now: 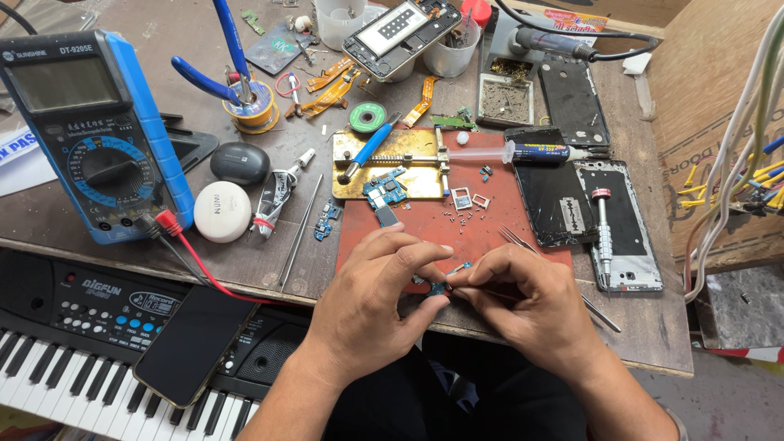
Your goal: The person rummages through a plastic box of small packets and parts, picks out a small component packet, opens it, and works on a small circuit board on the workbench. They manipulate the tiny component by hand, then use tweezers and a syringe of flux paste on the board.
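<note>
Fingertips of left hand (367, 298) and right hand (523, 298) pinched together on a small blue circuit part (441, 286) at the near edge of a red mat (490, 220), tweezers (523, 242) just beside, blue multimeter (98, 131) far left, black phone (192, 343) on keyboard (49, 359).
</note>
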A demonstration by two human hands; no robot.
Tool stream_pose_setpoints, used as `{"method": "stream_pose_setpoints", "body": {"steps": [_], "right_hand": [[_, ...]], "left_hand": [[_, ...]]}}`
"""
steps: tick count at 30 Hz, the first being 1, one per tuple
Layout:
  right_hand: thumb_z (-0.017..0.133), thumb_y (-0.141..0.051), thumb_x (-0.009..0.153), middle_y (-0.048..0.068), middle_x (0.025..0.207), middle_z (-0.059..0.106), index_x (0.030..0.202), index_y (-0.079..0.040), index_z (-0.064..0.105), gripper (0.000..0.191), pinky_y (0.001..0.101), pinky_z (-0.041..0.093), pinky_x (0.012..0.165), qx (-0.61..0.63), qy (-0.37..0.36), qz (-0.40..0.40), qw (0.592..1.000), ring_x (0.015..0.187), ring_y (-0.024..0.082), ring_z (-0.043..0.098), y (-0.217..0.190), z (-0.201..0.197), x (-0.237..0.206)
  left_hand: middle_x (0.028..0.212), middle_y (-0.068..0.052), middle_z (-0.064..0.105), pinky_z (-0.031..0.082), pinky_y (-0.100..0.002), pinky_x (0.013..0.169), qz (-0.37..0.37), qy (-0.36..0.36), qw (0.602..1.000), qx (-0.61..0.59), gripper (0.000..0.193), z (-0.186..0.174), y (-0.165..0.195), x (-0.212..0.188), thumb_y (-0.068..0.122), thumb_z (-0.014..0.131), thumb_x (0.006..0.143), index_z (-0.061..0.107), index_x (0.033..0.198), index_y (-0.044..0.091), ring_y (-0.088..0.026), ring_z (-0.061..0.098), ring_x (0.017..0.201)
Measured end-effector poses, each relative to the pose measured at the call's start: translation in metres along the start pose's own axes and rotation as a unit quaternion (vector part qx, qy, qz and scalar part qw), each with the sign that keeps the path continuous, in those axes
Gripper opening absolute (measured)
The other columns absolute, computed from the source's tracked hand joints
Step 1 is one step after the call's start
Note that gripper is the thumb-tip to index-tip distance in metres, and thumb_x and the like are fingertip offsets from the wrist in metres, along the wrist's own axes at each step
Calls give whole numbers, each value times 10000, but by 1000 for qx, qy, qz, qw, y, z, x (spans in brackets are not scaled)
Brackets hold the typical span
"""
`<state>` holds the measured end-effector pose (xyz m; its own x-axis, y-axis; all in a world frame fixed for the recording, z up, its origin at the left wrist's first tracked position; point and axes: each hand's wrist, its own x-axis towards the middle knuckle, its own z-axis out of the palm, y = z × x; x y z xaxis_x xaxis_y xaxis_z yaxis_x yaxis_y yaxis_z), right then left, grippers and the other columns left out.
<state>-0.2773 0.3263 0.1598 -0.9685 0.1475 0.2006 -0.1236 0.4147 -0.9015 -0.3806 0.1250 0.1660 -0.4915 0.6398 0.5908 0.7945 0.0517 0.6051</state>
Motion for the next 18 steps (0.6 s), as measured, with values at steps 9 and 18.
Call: {"method": "stream_pose_setpoints", "body": {"steps": [9, 18], "right_hand": [[729, 48, 872, 75, 983, 794, 1029, 1, 661, 178, 272, 656, 828, -10, 20, -17, 1000, 925, 130, 788, -6, 1, 0], [787, 26, 814, 39, 945, 737, 915, -44, 671, 169, 248, 636, 735, -99, 21, -49, 994, 883, 124, 789, -10, 1, 2]], "left_hand": [[960, 29, 742, 485, -415, 1067, 2, 2, 1000, -3, 556, 0, 0, 0, 121, 845, 791, 579, 1280, 134, -241, 647, 1136], [974, 30, 741, 486, -415, 1061, -1, 3, 1000, 0, 563, 1, 0, 0, 123, 849, 784, 580, 1278, 133, -247, 645, 1137]]}}
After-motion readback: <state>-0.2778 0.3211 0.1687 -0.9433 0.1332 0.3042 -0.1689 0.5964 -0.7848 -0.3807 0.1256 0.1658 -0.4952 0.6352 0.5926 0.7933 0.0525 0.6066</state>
